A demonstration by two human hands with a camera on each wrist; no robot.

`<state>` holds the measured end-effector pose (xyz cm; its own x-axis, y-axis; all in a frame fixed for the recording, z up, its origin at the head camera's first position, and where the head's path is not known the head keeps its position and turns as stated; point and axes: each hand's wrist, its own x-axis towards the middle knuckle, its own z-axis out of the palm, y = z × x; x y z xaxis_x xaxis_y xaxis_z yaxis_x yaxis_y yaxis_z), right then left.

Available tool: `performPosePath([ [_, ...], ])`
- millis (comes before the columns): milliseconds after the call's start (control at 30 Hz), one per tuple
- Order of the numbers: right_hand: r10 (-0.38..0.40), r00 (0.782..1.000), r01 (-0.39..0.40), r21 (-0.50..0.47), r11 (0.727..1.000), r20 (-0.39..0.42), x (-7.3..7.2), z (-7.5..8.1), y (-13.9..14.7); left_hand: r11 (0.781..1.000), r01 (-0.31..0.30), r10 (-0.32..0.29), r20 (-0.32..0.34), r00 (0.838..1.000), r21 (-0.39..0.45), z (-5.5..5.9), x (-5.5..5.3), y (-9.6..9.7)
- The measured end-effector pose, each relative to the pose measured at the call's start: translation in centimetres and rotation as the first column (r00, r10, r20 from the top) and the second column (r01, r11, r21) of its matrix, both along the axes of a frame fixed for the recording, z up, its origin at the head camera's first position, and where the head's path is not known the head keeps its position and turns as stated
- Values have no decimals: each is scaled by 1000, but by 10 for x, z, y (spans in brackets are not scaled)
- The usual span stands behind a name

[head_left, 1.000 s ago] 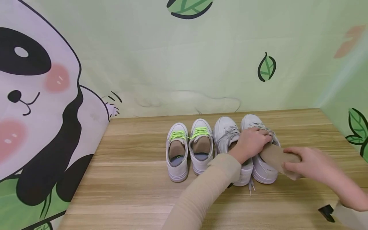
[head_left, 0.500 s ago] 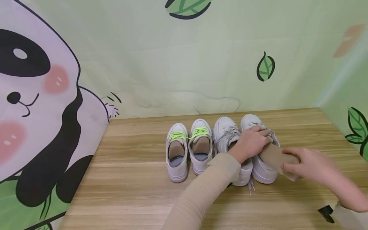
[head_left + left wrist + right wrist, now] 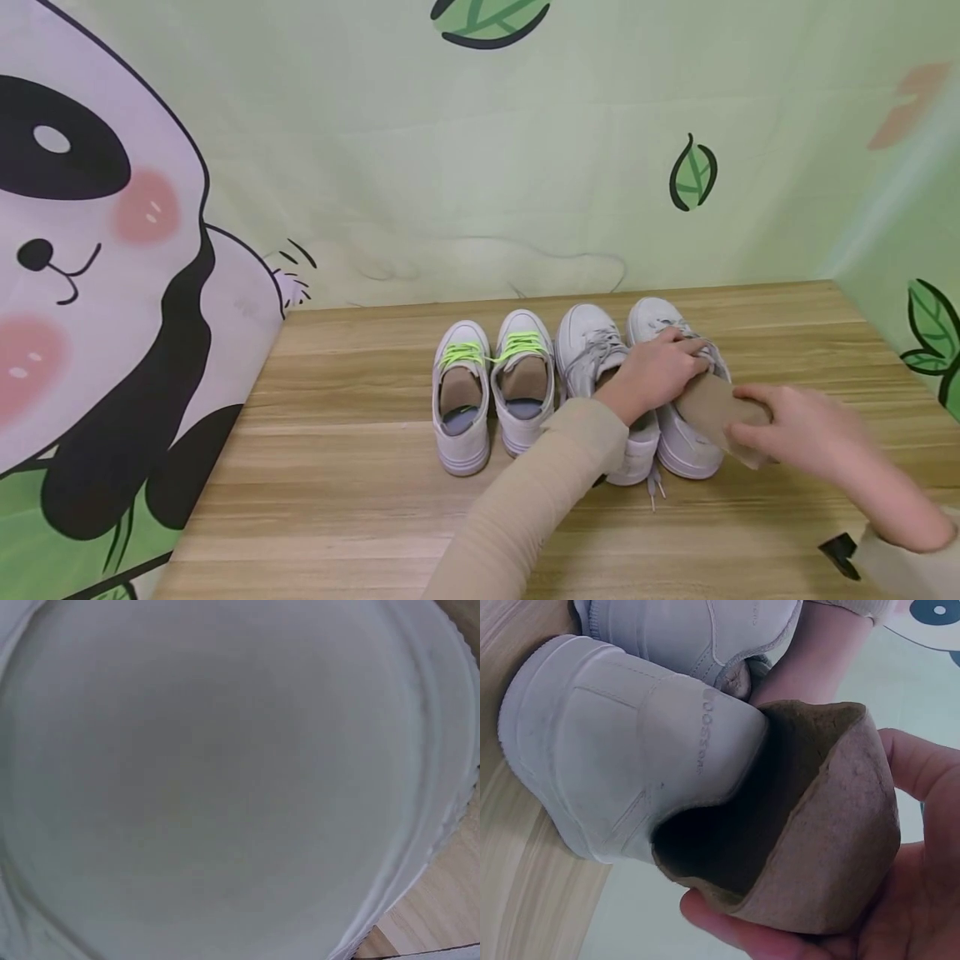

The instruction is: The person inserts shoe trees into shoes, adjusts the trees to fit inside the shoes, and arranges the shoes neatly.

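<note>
My right hand (image 3: 795, 429) holds a brown moulded-pulp shoe insert (image 3: 712, 404) between thumb and fingers. Its front part lies inside the rightmost white sneaker (image 3: 690, 454), while the hollow back end sticks out past the heel. That open hollow of the insert (image 3: 832, 840) faces the right wrist camera, cupped by the right hand (image 3: 922, 900). Over the sneaker's tongue and grey laces, my left hand (image 3: 654, 371) grips with curled fingers; the fingertips are partly hidden. A pale, blurred shoe surface (image 3: 210, 780) fills the left wrist view.
Left of it stands another grey-laced white sneaker (image 3: 588, 329), partly covered by the left arm. Further left, two white sneakers with neon laces (image 3: 462, 450) contain brown inserts. All stand on a wood-grain surface (image 3: 337, 433) before a panda-printed backdrop (image 3: 450, 167).
My right hand has moved slightly left toward the sneaker, and less of the insert sticks out. The left hand and the other shoes have stayed in place.
</note>
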<state>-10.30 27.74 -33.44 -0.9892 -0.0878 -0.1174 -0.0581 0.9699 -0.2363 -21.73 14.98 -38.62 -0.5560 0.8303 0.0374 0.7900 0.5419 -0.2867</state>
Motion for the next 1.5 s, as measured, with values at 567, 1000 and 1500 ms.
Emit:
performPosePath([
  [567,-54,996,53,23,998,69,-6,5,-12,1000,9,-9,39,999,8,4,-1,-2],
  [1000,-13,1000,12,25,1000,27,-5,3,-12,999,-30,31,65,997,-21,7,0,1],
  [1500,-16,999,16,10,1000,28,-2,3,-17,996,14,-17,38,999,85,3,-2,-2],
])
